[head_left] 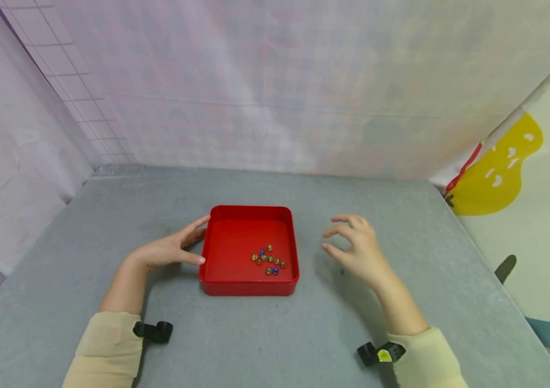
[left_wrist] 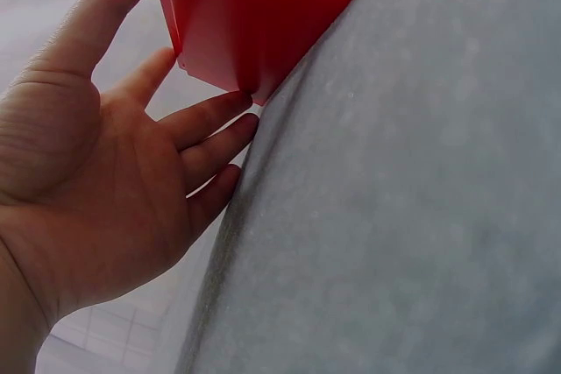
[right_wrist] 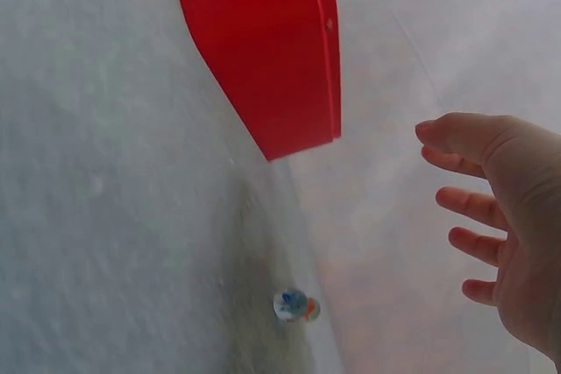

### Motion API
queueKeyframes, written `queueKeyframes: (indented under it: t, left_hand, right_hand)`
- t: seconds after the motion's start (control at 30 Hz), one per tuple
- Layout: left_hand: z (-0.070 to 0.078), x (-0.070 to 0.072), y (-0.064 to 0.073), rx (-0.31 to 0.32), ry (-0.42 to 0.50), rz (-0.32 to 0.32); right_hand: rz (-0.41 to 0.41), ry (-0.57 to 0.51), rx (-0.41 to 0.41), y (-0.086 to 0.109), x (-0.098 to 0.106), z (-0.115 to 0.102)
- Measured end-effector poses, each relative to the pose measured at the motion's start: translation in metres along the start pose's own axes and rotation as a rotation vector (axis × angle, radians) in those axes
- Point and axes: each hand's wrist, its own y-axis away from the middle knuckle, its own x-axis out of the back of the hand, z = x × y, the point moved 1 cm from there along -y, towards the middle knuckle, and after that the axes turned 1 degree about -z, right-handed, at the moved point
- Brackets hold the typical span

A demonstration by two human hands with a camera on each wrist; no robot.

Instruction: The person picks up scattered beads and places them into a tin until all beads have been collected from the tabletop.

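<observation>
A square red tray (head_left: 243, 234) with raised walls stands on the grey cloth, and several small glass marbles (head_left: 270, 259), amber and blue, lie in its right half. At its left wall is my left hand (head_left: 170, 252), thumb and fingers spread and touching the side; the left wrist view shows the fingertips (left_wrist: 241, 104) against the tray's corner. My right hand (head_left: 358, 245) hovers to the right of the tray with loosely bent fingers and nothing between them. Below it a blue marble (head_left: 342, 271) lies on the cloth. In the right wrist view, a clear-and-blue marble (right_wrist: 287, 305) overlaps an orange one (right_wrist: 313, 309).
Grey cloth (head_left: 255, 339) covers the table. A pale curtain (head_left: 275, 91) hangs along the back edge, and white sheeting (head_left: 8, 134) closes off the left. On the right hangs a white cloth with a yellow print (head_left: 493, 183). Both wrists wear black cameras.
</observation>
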Motion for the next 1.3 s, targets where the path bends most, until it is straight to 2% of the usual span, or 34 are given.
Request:
queueKeyframes:
  t: [0.57,1.3]
  left_hand:
    - [0.000,0.000,-0.001,0.002,-0.008,0.008]
    - [0.001,-0.001,0.001,0.011,-0.003,0.011]
  right_hand:
    - [0.018,0.017,-0.059,0.006,0.009,0.022]
    - [-0.107,0.043,-0.212,0.018,0.001,0.044]
